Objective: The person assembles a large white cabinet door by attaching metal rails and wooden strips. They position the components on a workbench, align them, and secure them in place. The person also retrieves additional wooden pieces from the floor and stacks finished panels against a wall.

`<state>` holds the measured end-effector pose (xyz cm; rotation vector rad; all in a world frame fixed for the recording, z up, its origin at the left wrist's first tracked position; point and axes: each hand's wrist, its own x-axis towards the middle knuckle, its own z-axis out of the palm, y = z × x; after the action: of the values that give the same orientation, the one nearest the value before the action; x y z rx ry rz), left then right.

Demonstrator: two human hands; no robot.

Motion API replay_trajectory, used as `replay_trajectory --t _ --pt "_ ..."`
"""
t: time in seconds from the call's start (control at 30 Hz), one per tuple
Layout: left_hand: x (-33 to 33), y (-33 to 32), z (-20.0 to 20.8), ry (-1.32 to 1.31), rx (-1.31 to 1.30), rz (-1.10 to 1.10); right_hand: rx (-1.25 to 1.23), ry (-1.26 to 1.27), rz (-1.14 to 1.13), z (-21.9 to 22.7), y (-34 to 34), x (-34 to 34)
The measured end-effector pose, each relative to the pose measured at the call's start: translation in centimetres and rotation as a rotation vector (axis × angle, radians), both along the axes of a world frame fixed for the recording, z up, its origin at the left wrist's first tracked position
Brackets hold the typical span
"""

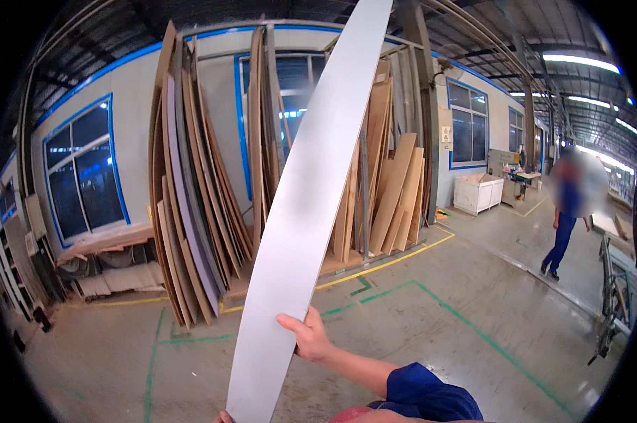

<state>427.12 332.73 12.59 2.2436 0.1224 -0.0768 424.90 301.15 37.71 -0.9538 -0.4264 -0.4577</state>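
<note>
A long, narrow grey board stands nearly upright in front of me, leaning to the right and running from the bottom edge to the top of the view. My right hand grips its right edge low down, thumb on the near face, with a blue sleeve behind the forearm. Only the fingertips of my left hand show, at the board's lower left edge against the picture's bottom rim.
Racks of upright wooden sheets and panels lean against the blue-trimmed wall behind the board. Green and yellow lines mark the concrete floor. A person in blue walks at the right, near a white crate and a metal trolley.
</note>
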Motion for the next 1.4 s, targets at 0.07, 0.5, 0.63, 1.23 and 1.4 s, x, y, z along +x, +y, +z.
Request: replay_trajectory --t 0.07,0.5,0.63,1.23,1.4 --pt "4.6 1.0 -1.0 0.01 -0.015 -0.013 0.006 0.048 0.029 -2.6 1.2 5.6" --pt "32.4 7.6 -2.1 0.16 0.096 -0.219 -0.114 0.148 -0.103 -4.4 9.4 41.3" --pt "39.2 4.8 -0.8 0.146 -0.129 0.073 -0.114 0.139 -0.057 -5.2 8.7 49.9" --pt "74.7 -7.9 -6.9 0.066 -0.474 0.441 -0.224 -0.01 0.06 -5.4 -1.1 92.7" --pt "88.1 -9.4 -7.8 0.104 -0.642 0.395 -0.307 -0.106 -0.05 -4.4 -2.6 105.4"
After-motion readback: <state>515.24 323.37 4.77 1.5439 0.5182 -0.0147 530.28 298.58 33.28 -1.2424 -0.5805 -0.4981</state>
